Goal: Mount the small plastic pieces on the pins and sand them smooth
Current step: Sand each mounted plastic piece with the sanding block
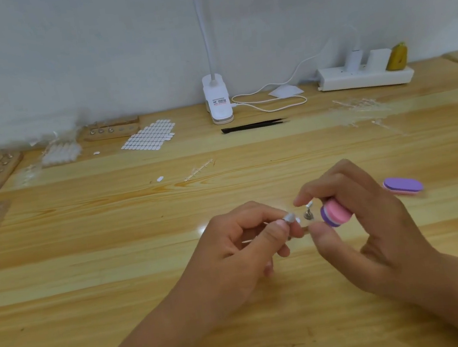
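Small pale plastic piece [289, 218] is held near centre, just above the light wooden counter [115, 246]. Your left hand [239, 241] pinches it between the thumb and curled fingers. Your right hand [367, 219], just to the right, curls its outer fingers round a pink-and-purple oval sanding block [336, 211], forefinger and thumb spread apart. A second purple-topped oval block [402, 186] lies on the counter further right. Between your right forefinger and thumb stands a little metal pin [308, 213] on a round base; whether they touch it, you cannot tell.
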The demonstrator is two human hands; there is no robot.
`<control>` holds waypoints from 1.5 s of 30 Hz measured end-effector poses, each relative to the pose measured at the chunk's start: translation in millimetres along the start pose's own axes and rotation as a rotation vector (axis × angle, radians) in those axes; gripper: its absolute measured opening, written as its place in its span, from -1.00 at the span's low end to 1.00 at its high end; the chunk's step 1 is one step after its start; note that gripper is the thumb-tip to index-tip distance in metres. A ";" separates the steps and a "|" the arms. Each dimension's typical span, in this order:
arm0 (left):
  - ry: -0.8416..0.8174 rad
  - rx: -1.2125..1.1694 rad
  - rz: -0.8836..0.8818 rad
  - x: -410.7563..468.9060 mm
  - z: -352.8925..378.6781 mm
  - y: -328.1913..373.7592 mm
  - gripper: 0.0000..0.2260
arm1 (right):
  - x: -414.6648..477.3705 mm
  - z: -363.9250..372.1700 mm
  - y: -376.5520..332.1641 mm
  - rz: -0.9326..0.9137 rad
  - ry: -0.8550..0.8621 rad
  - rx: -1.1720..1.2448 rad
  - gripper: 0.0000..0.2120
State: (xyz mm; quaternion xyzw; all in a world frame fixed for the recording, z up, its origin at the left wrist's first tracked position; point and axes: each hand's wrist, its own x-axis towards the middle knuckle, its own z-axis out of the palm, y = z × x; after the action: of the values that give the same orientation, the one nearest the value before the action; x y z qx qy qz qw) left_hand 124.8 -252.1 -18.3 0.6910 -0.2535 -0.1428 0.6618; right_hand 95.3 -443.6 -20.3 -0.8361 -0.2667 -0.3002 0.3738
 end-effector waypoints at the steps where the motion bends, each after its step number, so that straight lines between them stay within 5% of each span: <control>1: 0.000 0.007 0.008 -0.4 0.0 0.5 -0.85 | 0.4 1.7 0.0 0.009 0.001 -0.018 -0.85; 13: 0.115 -0.017 0.015 0.1 0.4 -1.1 -0.83 | -0.1 7.9 6.7 0.105 -0.028 0.019 -0.89; 21: 0.141 -0.005 0.104 -4.2 3.5 5.6 -0.61 | 1.8 6.3 3.9 0.145 0.011 0.058 -0.92; 27: 0.192 0.026 0.189 -6.2 4.7 10.1 -0.73 | 0.3 4.5 2.1 0.129 0.010 0.076 -0.91; 33: 0.266 0.222 0.257 -6.7 3.8 12.8 -0.78 | 1.6 -4.9 15.3 0.175 -0.118 0.151 -0.57; 41: 0.342 0.336 0.221 -5.6 6.1 12.8 -0.78 | -3.8 3.2 9.7 0.208 -0.072 0.321 -0.66; 45: 0.333 0.339 0.198 -5.5 4.9 12.0 -0.77 | -2.0 5.1 8.8 0.081 -0.097 0.141 -0.72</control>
State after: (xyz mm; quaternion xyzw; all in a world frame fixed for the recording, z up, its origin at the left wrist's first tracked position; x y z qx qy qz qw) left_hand 115.6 -253.3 -7.6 0.7777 -0.2276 0.0831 0.5801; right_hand 101.4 -445.1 -28.6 -0.8313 -0.2710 -0.2244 0.4302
